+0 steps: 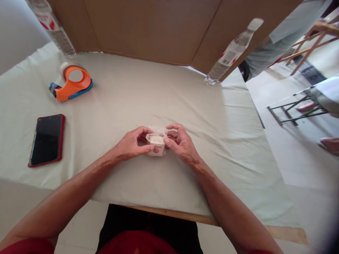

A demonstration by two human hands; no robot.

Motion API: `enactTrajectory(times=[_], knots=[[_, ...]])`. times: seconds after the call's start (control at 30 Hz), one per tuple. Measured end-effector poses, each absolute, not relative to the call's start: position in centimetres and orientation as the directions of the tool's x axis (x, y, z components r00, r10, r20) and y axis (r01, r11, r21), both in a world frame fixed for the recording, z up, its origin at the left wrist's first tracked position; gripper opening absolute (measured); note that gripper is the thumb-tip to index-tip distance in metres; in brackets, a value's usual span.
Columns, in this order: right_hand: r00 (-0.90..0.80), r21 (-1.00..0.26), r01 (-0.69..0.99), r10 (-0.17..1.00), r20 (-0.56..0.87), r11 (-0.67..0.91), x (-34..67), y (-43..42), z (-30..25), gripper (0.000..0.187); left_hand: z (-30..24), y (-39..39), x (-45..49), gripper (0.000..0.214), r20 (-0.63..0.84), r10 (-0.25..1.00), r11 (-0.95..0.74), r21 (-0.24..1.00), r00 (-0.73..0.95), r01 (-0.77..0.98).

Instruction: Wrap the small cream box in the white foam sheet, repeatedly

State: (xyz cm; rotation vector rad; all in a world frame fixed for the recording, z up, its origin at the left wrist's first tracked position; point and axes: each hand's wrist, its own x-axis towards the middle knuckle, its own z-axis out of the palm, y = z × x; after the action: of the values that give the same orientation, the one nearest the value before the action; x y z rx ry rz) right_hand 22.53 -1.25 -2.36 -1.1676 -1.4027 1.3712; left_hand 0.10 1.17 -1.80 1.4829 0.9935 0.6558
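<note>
A small whitish box (157, 145) with a reddish print on its near side stands on the pale cloth in front of me. Clear plastic wrap seems to lie about its top, loose at the upper edges. My left hand (135, 143) grips the box from the left, thumb on the near face and fingers curled behind. At the right upper edge, my right hand (181, 143) pinches the box or its wrap between thumb and fingers. The fingertips partly hide both sides, and I cannot tell what lies inside the wrap.
An orange tape dispenser (72, 83) and a phone with a red case (47, 139) lie to the left. Water bottles stand at back left (57, 31) and back right (230, 56), before a cardboard screen (153, 28). A person's legs and stools show at right.
</note>
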Motion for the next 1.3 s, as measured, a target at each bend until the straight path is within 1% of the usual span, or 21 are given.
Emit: enactTrajectory(times=[0.07,0.17,0.27,0.37,0.43,0.53,0.6,0.77,0.87,0.97,1.07,1.2,1.3], knots=[[-0.247,-0.997,0.078,0.968,-0.03,-0.012,22.7,-1.2,-2.5,0.045,-1.7,1.2,0.0,0.055,-0.148,0.855,0.045,0.976,0.498,0.215],[-0.268,-0.994,0.11,0.963,-0.033,-0.004,22.7,-1.2,-2.6,0.041,-1.6,1.3,-0.1,0.052,-0.151,0.845,0.031,0.972,0.513,0.234],[-0.276,-0.994,0.108,0.96,-0.041,-0.012,22.5,-1.2,-2.6,0.046,-1.5,1.3,-0.1,0.047,-0.133,0.84,-0.01,0.966,0.526,0.259],[-0.307,-0.996,0.082,0.95,-0.048,-0.024,22.5,-1.2,-2.4,0.054,-1.4,1.3,-0.2,0.045,-0.082,0.838,-0.071,0.964,0.539,0.256],[-0.315,-0.992,0.121,0.947,-0.067,-0.03,22.6,-1.3,-2.3,0.056,-1.3,1.3,-0.2,0.043,-0.065,0.833,-0.098,0.96,0.55,0.261],[-0.32,-0.972,0.233,0.943,-0.089,-0.013,22.8,-1.3,-2.0,0.057,-1.1,1.3,-0.3,0.04,-0.058,0.825,-0.112,0.958,0.563,0.263],[-0.347,-0.96,0.28,0.935,-0.074,0.028,22.8,-1.3,-1.8,0.056,-1.0,1.3,-0.4,0.039,-0.043,0.821,-0.131,0.956,0.569,0.262],[-0.411,-0.947,0.302,0.912,-0.021,0.114,22.6,-1.3,-1.4,0.055,-1.1,1.3,-0.5,0.04,-0.043,0.808,-0.154,0.948,0.588,0.28],[-0.43,-0.931,0.335,0.903,-0.013,0.146,22.5,-1.3,-1.3,0.053,-1.3,1.4,-0.5,0.047,-0.038,0.802,-0.158,0.949,0.596,0.273],[-0.447,-0.917,0.362,0.895,-0.014,0.167,22.5,-1.3,-1.1,0.051,-1.6,1.5,-0.6,0.05,0.014,0.787,-0.229,0.935,0.617,0.271],[-0.436,-0.915,0.372,0.9,-0.024,0.155,22.4,-1.2,-1.2,0.05,-1.7,1.6,-0.6,0.048,0.057,0.777,-0.276,0.926,0.627,0.257],[-0.398,-0.922,0.362,0.917,-0.018,0.139,22.3,-1.2,-1.4,0.048,-1.7,1.6,-0.5,0.046,0.056,0.784,-0.257,0.936,0.618,0.242],[-0.406,-0.933,0.332,0.914,-0.011,0.137,22.2,-1.2,-1.3,0.045,-1.6,1.5,-0.5,0.043,0.055,0.795,-0.262,0.929,0.604,0.261]])
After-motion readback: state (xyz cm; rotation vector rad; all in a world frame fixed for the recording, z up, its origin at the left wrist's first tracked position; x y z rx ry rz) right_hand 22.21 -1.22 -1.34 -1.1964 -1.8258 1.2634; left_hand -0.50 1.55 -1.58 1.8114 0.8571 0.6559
